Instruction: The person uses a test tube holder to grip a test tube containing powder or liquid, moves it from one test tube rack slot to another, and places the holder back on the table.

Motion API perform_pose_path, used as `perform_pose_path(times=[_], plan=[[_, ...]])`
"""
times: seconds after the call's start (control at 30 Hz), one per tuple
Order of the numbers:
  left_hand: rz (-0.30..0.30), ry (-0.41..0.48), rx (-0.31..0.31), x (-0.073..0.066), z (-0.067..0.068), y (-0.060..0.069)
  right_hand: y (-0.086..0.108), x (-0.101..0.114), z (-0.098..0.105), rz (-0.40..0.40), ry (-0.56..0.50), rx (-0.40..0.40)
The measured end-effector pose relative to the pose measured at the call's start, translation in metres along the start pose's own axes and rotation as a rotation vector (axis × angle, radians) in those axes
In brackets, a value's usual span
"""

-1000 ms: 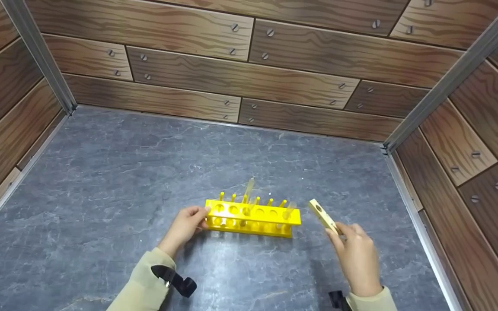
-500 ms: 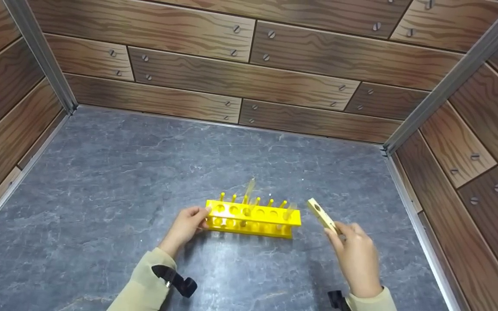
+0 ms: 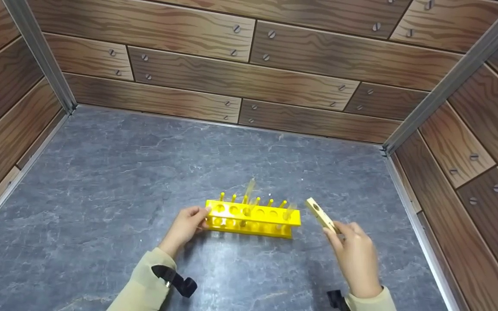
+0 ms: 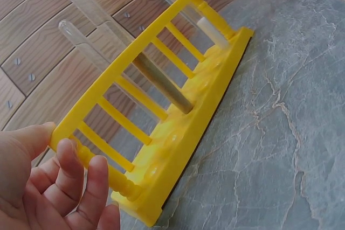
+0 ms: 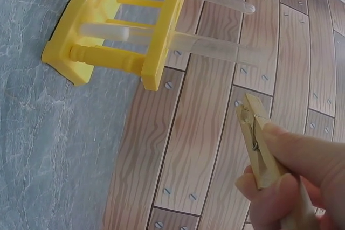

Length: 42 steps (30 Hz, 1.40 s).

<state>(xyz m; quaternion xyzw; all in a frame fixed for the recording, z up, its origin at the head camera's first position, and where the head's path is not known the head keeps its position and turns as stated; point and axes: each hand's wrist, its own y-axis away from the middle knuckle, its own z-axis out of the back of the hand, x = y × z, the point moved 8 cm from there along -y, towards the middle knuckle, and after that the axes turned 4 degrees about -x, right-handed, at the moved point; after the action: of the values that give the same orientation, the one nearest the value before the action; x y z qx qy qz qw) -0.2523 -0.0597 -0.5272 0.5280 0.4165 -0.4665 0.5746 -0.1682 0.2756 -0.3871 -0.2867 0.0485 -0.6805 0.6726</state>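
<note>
A yellow test tube rack stands on the grey marbled surface in the head view. My left hand grips its left end, thumb on the top bar and fingers by the end post. In the left wrist view, a tube with brownish liquid stands mid-rack, and a tube with white contents at the far end. An empty tube sits rounded end up on the peg side. To the right of the rack, apart from it, my right hand pinches a wooden test tube clamp; nothing is between its tips.
Wood-patterned panels wall the back and both sides. Metal strips edge the surface. Grey marbled surface stretches behind the rack and to its left. Black straps circle my wrists over the sleeves.
My right hand and the clamp have drifted very slightly left toward the rack. The left hand and the rack look the same.
</note>
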Motion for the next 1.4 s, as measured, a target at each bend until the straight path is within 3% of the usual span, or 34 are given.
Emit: perform_pose_path(times=[0.3,0.8,1.4], plan=[[0.043,0.007,-0.024,0.0031,-0.0005,-0.0032,-0.0005,0.0011,-0.0002,-0.005,-0.004,0.009],[0.002,0.017,-0.017,0.0030,-0.0009,-0.0030,-0.0007,0.0053,0.0018,0.005,-0.021,0.000],[0.011,0.030,-0.020,-0.0016,-0.0007,0.0001,-0.0010,0.0097,0.0034,0.010,-0.013,0.005]])
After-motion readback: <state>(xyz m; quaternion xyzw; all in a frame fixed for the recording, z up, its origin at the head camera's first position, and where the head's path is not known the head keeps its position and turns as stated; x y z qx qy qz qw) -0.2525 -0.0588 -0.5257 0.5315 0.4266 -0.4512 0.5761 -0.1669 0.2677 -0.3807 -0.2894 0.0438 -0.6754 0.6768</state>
